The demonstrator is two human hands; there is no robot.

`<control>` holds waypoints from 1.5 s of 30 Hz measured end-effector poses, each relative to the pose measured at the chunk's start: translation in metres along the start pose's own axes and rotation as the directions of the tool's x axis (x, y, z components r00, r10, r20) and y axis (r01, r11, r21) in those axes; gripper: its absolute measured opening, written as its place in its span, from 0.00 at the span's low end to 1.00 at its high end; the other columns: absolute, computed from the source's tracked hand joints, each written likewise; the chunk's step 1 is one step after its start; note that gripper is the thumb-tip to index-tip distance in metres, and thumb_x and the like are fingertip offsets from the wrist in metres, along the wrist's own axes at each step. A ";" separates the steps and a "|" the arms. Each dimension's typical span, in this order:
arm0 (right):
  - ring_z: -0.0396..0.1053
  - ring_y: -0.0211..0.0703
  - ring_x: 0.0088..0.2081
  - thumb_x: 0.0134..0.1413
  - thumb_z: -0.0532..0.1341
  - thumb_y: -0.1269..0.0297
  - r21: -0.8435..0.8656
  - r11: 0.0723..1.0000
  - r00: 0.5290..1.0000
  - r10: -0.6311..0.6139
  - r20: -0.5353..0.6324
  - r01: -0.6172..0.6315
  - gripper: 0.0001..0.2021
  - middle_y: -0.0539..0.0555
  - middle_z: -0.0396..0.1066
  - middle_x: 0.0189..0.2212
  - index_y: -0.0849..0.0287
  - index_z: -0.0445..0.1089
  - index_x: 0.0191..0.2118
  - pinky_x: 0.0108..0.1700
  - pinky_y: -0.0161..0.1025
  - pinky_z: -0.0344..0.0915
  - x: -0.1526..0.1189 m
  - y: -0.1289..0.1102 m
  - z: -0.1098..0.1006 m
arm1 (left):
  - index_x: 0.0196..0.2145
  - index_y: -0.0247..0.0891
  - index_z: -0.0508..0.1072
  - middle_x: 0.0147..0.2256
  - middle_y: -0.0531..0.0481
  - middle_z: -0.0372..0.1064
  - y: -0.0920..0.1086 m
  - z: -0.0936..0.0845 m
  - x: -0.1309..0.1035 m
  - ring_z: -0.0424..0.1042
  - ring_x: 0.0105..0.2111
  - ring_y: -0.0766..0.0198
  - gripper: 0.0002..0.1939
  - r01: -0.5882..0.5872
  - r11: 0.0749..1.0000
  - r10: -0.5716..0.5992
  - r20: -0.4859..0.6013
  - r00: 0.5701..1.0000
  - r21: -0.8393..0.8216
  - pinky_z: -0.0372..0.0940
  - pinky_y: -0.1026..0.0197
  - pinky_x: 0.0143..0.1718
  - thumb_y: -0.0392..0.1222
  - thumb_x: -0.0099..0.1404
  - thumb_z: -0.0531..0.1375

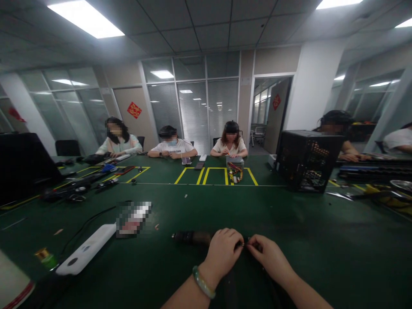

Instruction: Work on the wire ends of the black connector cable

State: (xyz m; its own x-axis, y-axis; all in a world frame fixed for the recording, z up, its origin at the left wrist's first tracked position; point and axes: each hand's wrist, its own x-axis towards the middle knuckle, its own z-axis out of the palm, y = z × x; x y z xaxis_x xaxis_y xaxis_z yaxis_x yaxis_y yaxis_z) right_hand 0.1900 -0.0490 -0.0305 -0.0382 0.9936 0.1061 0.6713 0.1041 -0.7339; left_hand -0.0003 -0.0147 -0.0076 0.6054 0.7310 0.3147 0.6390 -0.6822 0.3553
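A dark cylindrical thing [193,238] with a narrow tip lies crosswise on the green table. My left hand [223,251], with a bracelet on its wrist, covers that thing's right end, fingers curled down around it. Close beside it on the right, my right hand [267,255] pinches thumb and fingers together at a small dark part. The fingertips of both hands almost meet, and they hide most of what they grip. Below the hands, a dark shape is too dim to make out.
Left of my hands lie a white power strip [90,249], a blurred-out object [133,219] and a small green bottle [46,259]. A black computer case [307,161] stands at the right. Several people sit across the green table [167,279], with a power supply [235,163] before one.
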 end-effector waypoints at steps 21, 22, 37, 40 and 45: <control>0.69 0.41 0.32 0.54 0.59 0.64 -0.007 1.000 0.998 -0.019 -0.055 0.019 0.05 0.49 0.73 0.30 0.56 0.72 0.33 0.33 0.33 0.60 0.003 0.008 0.005 | 0.37 0.43 0.69 0.39 0.54 0.68 0.000 0.003 0.000 0.65 0.41 0.62 0.06 -0.004 1.000 0.003 -0.021 1.000 -0.016 0.56 0.59 0.44 0.34 0.62 0.58; 0.69 0.41 0.31 0.54 0.58 0.64 -0.005 1.000 0.998 -0.017 -0.056 0.017 0.05 0.49 0.73 0.30 0.56 0.72 0.33 0.33 0.33 0.60 0.003 0.008 0.005 | 0.38 0.43 0.69 0.39 0.55 0.68 0.000 0.002 0.000 0.65 0.41 0.62 0.07 -0.009 1.000 0.009 -0.018 1.000 -0.021 0.56 0.59 0.45 0.33 0.62 0.58; 0.70 0.40 0.32 0.56 0.58 0.65 0.012 0.999 0.999 -0.029 -0.025 0.030 0.05 0.48 0.73 0.30 0.55 0.71 0.33 0.32 0.33 0.59 0.002 0.004 0.002 | 0.38 0.43 0.69 0.39 0.55 0.68 -0.003 0.002 0.000 0.65 0.41 0.62 0.06 0.002 1.000 -0.002 -0.008 1.000 -0.019 0.56 0.59 0.44 0.35 0.63 0.59; 0.70 0.41 0.32 0.56 0.58 0.63 0.013 1.000 1.000 -0.003 -0.009 0.003 0.05 0.48 0.73 0.31 0.54 0.71 0.33 0.31 0.33 0.59 0.001 -0.002 -0.001 | 0.39 0.43 0.69 0.39 0.55 0.68 -0.002 0.002 0.000 0.65 0.41 0.62 0.07 0.019 0.999 -0.019 -0.016 1.000 -0.035 0.56 0.58 0.44 0.37 0.62 0.60; 0.70 0.41 0.32 0.56 0.58 0.63 0.015 1.000 1.000 -0.006 0.002 0.006 0.05 0.49 0.73 0.30 0.55 0.71 0.33 0.32 0.33 0.60 0.000 -0.004 -0.001 | 0.38 0.43 0.69 0.39 0.56 0.68 -0.002 0.003 0.000 0.65 0.40 0.62 0.07 0.034 0.999 -0.035 -0.030 0.999 -0.043 0.56 0.59 0.43 0.39 0.62 0.61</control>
State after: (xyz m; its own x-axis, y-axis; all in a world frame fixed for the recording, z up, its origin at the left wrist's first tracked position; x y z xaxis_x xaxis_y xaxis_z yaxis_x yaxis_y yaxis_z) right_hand 0.1885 -0.0491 -0.0268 -0.0435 0.9930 0.1094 0.6599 0.1108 -0.7432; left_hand -0.0005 -0.0131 -0.0106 0.5682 0.7545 0.3284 0.6380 -0.6560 0.4033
